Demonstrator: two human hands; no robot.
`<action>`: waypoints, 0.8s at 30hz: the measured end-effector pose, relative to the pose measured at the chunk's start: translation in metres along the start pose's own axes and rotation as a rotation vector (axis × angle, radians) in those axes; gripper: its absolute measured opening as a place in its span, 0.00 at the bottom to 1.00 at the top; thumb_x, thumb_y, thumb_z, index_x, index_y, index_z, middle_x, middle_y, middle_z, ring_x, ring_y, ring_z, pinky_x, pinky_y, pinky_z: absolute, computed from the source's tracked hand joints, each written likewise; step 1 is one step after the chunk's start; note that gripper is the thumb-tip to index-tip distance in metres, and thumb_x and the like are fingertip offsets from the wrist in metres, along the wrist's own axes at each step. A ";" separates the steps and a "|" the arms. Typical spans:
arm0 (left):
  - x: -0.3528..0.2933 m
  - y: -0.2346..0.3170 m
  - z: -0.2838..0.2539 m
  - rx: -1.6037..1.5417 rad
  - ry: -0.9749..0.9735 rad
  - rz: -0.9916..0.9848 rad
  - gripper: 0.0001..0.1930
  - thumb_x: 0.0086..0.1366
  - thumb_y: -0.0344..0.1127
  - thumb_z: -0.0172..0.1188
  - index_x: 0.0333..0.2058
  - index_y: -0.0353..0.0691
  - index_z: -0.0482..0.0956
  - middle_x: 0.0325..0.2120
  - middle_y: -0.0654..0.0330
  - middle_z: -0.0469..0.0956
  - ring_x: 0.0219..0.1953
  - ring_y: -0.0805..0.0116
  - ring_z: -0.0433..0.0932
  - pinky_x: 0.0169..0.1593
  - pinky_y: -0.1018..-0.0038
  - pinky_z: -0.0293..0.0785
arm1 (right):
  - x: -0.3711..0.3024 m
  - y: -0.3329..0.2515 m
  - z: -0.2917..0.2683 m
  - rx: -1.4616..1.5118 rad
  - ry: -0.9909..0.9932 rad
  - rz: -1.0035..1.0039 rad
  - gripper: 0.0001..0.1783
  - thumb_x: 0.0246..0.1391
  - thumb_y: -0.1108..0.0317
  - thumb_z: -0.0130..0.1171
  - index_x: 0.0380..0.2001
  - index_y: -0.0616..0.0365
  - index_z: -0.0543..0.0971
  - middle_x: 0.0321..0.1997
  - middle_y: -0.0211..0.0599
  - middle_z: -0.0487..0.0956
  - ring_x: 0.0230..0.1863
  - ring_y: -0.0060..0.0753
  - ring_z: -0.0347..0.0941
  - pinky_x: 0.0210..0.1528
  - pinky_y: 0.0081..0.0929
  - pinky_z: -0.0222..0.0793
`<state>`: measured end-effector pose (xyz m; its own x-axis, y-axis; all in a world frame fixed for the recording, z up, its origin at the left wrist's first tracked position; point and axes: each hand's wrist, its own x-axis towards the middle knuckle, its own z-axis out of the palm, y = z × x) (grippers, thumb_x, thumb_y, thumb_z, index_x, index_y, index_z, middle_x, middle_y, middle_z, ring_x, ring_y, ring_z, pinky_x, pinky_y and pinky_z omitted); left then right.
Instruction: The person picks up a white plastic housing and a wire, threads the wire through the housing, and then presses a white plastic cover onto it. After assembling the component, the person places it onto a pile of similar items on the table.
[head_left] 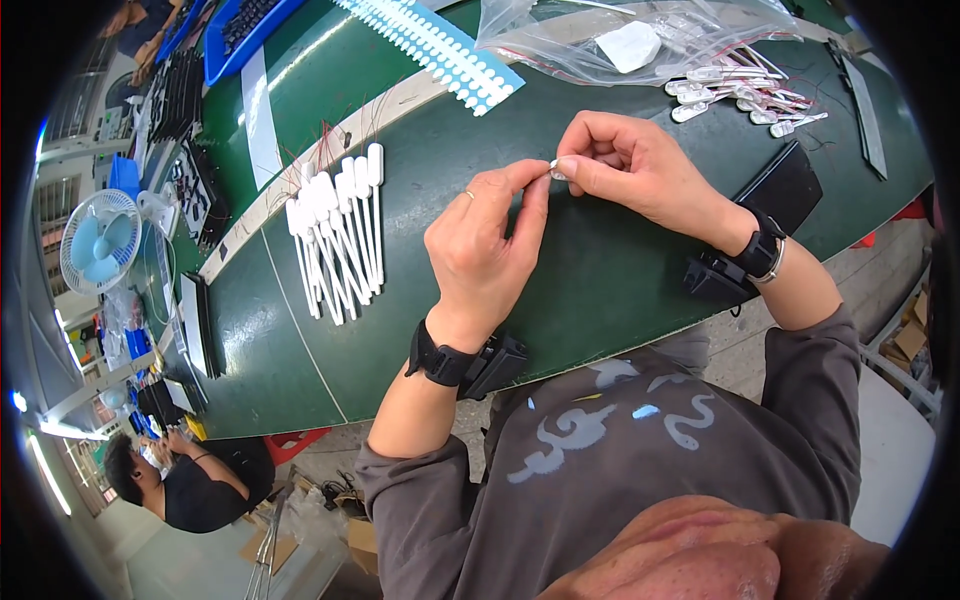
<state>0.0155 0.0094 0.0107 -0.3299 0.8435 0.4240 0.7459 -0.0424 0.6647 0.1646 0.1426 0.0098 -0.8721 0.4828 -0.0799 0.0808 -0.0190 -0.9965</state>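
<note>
Both hands meet above the green table and pinch one small whitish piece (557, 171), too small to make out fully. My left hand (478, 235) has its thumb and index fingertips at the piece's left side. My right hand (640, 172) grips it from the right, fingers curled. To the left lies a fanned group of white paddle-shaped sticks (335, 230) with thin red wires at their far ends. At the far right is a heap of similar pieces with clear-looking heads (740, 98) and red wires.
A blue sheet of white die-cut stickers (450, 60) lies beyond my hands, beside a clear plastic bag (560, 35). A black flat box (785, 185) sits near my right wrist. Blue tray (240, 40) stands far left. A fan (100, 240) and a seated co-worker (200, 480) are at left.
</note>
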 end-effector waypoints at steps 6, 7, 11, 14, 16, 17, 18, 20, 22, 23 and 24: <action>0.003 -0.008 0.004 0.000 0.093 0.178 0.11 0.52 0.22 0.68 0.34 0.41 0.82 0.28 0.62 0.81 0.25 0.67 0.80 0.27 0.74 0.74 | 0.000 -0.001 0.000 0.045 -0.008 0.014 0.09 0.63 0.65 0.57 0.35 0.60 0.74 0.29 0.21 0.74 0.31 0.08 0.67 0.34 0.10 0.64; 0.003 -0.009 0.004 0.001 0.095 0.192 0.11 0.52 0.22 0.68 0.34 0.42 0.82 0.29 0.62 0.81 0.26 0.66 0.80 0.27 0.74 0.75 | 0.000 -0.001 0.001 0.047 -0.007 0.014 0.09 0.63 0.65 0.57 0.35 0.60 0.74 0.29 0.21 0.74 0.31 0.08 0.67 0.34 0.10 0.64; 0.002 -0.014 0.004 0.040 0.097 0.245 0.12 0.50 0.22 0.69 0.34 0.44 0.83 0.31 0.64 0.81 0.26 0.67 0.80 0.26 0.74 0.74 | 0.000 -0.002 0.001 0.020 -0.001 0.018 0.09 0.63 0.65 0.57 0.34 0.59 0.74 0.29 0.20 0.73 0.30 0.08 0.66 0.33 0.10 0.63; 0.005 -0.018 0.002 0.115 0.106 0.341 0.12 0.50 0.23 0.69 0.34 0.46 0.83 0.33 0.65 0.81 0.26 0.68 0.79 0.26 0.75 0.74 | -0.001 -0.003 0.001 0.021 -0.005 0.030 0.09 0.63 0.65 0.57 0.33 0.59 0.74 0.28 0.19 0.72 0.30 0.07 0.65 0.32 0.10 0.61; 0.005 -0.019 -0.001 0.154 0.110 0.387 0.12 0.50 0.24 0.69 0.34 0.46 0.83 0.33 0.65 0.81 0.26 0.69 0.79 0.25 0.75 0.74 | 0.000 -0.002 0.001 0.016 -0.016 0.038 0.08 0.62 0.65 0.57 0.33 0.59 0.74 0.28 0.19 0.72 0.29 0.07 0.64 0.31 0.11 0.60; 0.005 -0.019 -0.002 0.181 0.102 0.408 0.13 0.50 0.24 0.69 0.35 0.47 0.83 0.34 0.66 0.80 0.26 0.69 0.79 0.25 0.76 0.74 | 0.000 -0.002 0.000 0.010 -0.028 0.046 0.08 0.62 0.66 0.57 0.33 0.59 0.73 0.27 0.18 0.71 0.29 0.07 0.63 0.31 0.11 0.60; 0.005 -0.020 -0.003 0.207 0.093 0.428 0.13 0.50 0.25 0.70 0.35 0.47 0.84 0.34 0.66 0.80 0.26 0.70 0.79 0.25 0.76 0.74 | 0.000 -0.002 0.000 0.004 -0.039 0.054 0.08 0.62 0.66 0.57 0.32 0.58 0.73 0.27 0.18 0.70 0.29 0.07 0.62 0.31 0.11 0.59; 0.005 -0.020 -0.004 0.232 0.083 0.448 0.13 0.50 0.25 0.70 0.35 0.48 0.84 0.34 0.67 0.80 0.26 0.70 0.79 0.25 0.76 0.73 | -0.001 -0.003 0.000 -0.017 -0.038 0.049 0.08 0.62 0.66 0.57 0.32 0.58 0.73 0.27 0.17 0.70 0.28 0.07 0.61 0.30 0.11 0.58; 0.005 -0.019 -0.006 0.253 0.063 0.453 0.12 0.51 0.25 0.70 0.34 0.48 0.83 0.34 0.67 0.80 0.26 0.70 0.79 0.25 0.76 0.73 | -0.002 -0.006 0.000 -0.063 -0.038 0.036 0.08 0.61 0.66 0.57 0.31 0.58 0.72 0.27 0.17 0.68 0.27 0.07 0.59 0.29 0.11 0.57; 0.005 -0.018 -0.006 0.263 0.052 0.456 0.12 0.51 0.25 0.69 0.34 0.47 0.83 0.34 0.67 0.80 0.27 0.70 0.79 0.25 0.76 0.73 | -0.002 -0.006 0.000 -0.062 -0.038 0.038 0.08 0.61 0.66 0.57 0.31 0.58 0.72 0.27 0.17 0.68 0.27 0.07 0.59 0.29 0.11 0.57; 0.005 -0.019 -0.005 0.262 0.051 0.455 0.12 0.51 0.25 0.69 0.34 0.47 0.83 0.34 0.67 0.80 0.27 0.70 0.79 0.25 0.76 0.73 | -0.002 -0.006 0.000 -0.084 -0.036 0.028 0.08 0.60 0.67 0.57 0.31 0.58 0.72 0.27 0.16 0.68 0.27 0.07 0.58 0.29 0.12 0.56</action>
<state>-0.0034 0.0118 0.0038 0.0386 0.7434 0.6677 0.9378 -0.2576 0.2326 0.1660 0.1415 0.0162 -0.8857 0.4512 -0.1096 0.1441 0.0427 -0.9886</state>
